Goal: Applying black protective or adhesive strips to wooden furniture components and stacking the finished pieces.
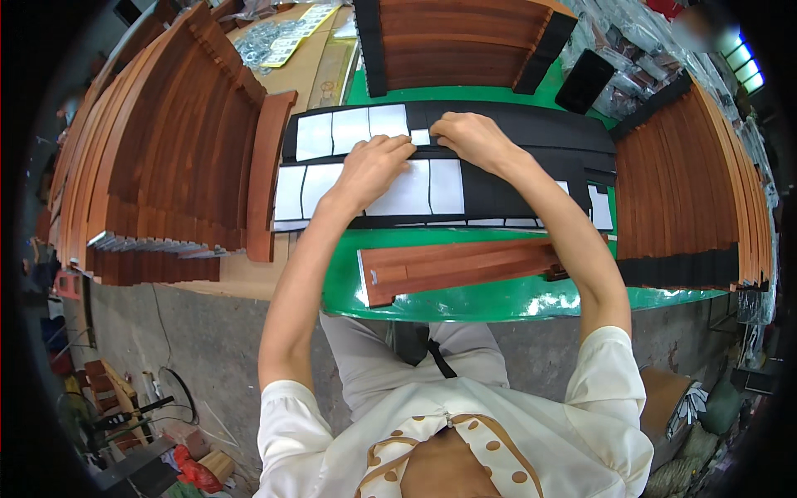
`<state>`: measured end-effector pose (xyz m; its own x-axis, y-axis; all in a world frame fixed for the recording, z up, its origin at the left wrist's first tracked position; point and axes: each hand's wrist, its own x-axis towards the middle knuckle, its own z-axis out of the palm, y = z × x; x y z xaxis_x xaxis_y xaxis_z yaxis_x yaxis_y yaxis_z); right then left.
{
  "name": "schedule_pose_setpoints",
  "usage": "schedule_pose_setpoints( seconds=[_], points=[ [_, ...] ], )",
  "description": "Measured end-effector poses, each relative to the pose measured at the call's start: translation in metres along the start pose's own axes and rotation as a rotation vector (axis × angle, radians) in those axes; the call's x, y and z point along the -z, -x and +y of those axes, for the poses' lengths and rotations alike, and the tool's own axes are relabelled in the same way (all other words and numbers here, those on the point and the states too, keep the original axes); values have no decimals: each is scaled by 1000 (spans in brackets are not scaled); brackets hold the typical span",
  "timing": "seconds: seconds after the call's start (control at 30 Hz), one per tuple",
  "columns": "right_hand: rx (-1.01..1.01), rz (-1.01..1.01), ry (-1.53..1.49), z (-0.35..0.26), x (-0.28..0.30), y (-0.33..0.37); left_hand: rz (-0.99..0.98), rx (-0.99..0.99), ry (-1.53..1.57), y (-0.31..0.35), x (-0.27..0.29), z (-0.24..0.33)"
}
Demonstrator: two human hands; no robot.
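Note:
On the table lie two rows of flat black sheets (531, 129), partly covered with white backing-like panels (445, 187). My left hand (374, 170) rests over the near row, its fingers bent and closed at the seam between the rows. My right hand (475, 139) reaches in from the right, with thumb and fingers pinched at a black strip beside a small white piece (420, 136). What the left fingertips hold, if anything, is hidden. Nearer to me a reddish-brown wooden board (457, 267) with a pale left end lies flat.
Tall stacks of brown wooden boards stand on the left (174, 149) and right (677, 178). At the back is another wooden stack (457, 46) with black ends. A black phone-like slab (585, 80) leans beside plastic-wrapped pieces (635, 70). Green sheeting (398, 310) covers the table.

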<state>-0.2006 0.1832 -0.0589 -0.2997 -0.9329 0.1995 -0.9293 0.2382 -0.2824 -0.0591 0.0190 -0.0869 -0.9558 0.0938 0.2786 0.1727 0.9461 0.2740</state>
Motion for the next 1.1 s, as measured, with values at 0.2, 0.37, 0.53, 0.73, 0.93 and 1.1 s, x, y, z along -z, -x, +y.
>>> schedule_pose_setpoints(
  seconds=[0.2, 0.37, 0.53, 0.73, 0.93, 1.1],
  points=[
    [54, 32, 198, 26, -41, -44, -75, 88, -102, -13, -23, -12],
    [216, -38, 422, 24, -44, -53, 28, 96, -47, -10, -25, -15],
    [200, 35, 356, 32, -53, -51, 33, 109, -32, -5, -31, -14],
    [-196, 265, -198, 10, -14, -32, 155, 232, 323, 2, -13, -13],
    [230, 479, -94, -78, 24, 23, 332, 467, 868, 35, 73, 59],
    [365, 574, 68, -123, 38, 60, 316, 406, 846, 75, 84, 90]
  ],
)
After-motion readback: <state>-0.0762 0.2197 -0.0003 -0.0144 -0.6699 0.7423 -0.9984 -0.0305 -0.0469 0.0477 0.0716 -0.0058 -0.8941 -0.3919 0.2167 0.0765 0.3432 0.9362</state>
